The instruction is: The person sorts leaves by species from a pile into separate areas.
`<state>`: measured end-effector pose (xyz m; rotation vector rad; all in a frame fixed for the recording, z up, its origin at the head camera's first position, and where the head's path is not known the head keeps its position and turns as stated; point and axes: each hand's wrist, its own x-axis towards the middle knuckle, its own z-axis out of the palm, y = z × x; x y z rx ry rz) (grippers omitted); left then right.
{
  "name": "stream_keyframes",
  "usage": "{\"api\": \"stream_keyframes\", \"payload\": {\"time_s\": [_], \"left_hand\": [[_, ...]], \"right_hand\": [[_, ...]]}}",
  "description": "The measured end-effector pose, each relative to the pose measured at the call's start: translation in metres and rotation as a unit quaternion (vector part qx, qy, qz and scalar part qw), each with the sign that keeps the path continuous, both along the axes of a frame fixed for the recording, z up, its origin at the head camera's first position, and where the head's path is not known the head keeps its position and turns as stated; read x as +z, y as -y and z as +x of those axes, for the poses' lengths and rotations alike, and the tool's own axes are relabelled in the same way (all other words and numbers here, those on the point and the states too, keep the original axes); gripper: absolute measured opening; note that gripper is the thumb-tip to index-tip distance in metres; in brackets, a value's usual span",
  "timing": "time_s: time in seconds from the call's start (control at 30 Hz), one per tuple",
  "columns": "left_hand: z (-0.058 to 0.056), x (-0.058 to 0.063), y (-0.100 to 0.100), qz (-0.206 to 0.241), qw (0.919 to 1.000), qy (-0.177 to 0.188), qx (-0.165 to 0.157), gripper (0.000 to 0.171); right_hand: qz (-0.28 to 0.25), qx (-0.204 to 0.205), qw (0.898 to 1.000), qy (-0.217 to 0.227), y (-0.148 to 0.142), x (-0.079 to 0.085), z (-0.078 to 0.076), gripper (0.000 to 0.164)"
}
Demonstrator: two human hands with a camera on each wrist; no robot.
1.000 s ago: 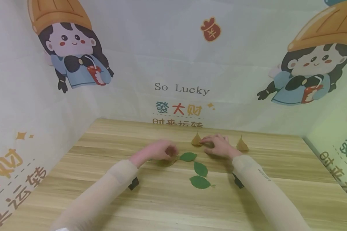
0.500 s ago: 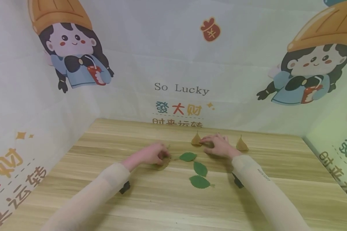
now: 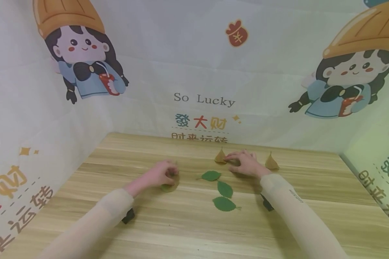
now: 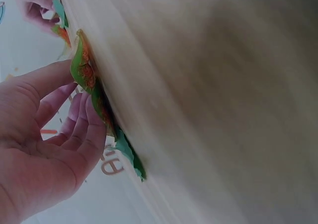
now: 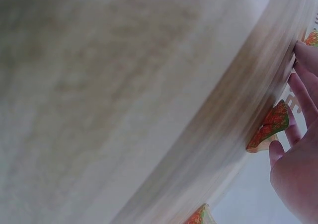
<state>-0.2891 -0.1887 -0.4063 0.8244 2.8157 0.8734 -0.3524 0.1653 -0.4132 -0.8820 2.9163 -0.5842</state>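
Observation:
My left hand (image 3: pixel 163 173) is low over the table, its thumb and bent fingers around a yellowish-green leaf (image 3: pixel 168 188) that they partly cover. In the left wrist view the thumb tip meets a green and orange curled leaf (image 4: pixel 83 69), and the fingers curl beside a darker stretch of leaf. My right hand (image 3: pixel 244 163) rests at the back with relaxed fingers, fingertips right at the edge of a yellow-brown leaf (image 3: pixel 220 157). The right wrist view has an orange-red and green leaf (image 5: pixel 271 127) beside the lower fingers.
Three green serrated leaves lie mid-table: an upper leaf (image 3: pixel 211 176), a middle leaf (image 3: pixel 225 189) and a lower leaf (image 3: pixel 224 204). Another yellow-brown leaf (image 3: pixel 271 162) lies right of the right hand. A printed cloth (image 3: pixel 142 90) rises behind the wooden table (image 3: pixel 194 230).
My left hand has moved left and slightly nearer, and the yellowish-green leaf has slid along with it, away from the green leaves. My right hand has stayed still.

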Motion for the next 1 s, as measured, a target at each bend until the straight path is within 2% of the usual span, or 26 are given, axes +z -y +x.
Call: {"api": "stream_keyframes", "payload": {"time_s": [0.1, 0.2, 0.47, 0.63, 1.0], "left_hand": [[0.002, 0.001, 0.005, 0.002, 0.9998, 0.007, 0.02, 0.03], [0.003, 0.002, 0.007, 0.004, 0.9996, 0.014, 0.026, 0.027], [0.004, 0.003, 0.008, 0.02, 0.9993, 0.025, 0.017, 0.022], [0.003, 0.005, 0.009, 0.038, 0.9974, 0.056, 0.024, 0.021], [0.0, 0.014, 0.011, 0.048, 0.9951, 0.076, 0.04, 0.019]], "right_hand": [[-0.001, -0.001, 1.0, 0.0, 0.0, 0.0, 0.0, 0.042], [-0.002, -0.002, 1.0, 0.001, 0.0, -0.001, 0.0, 0.042], [0.002, 0.0, 1.0, -0.004, 0.001, 0.002, 0.002, 0.042], [0.001, -0.001, 1.0, 0.001, 0.001, 0.003, 0.003, 0.043], [0.002, 0.001, 1.0, 0.006, 0.0, 0.002, 0.0, 0.043]]}}
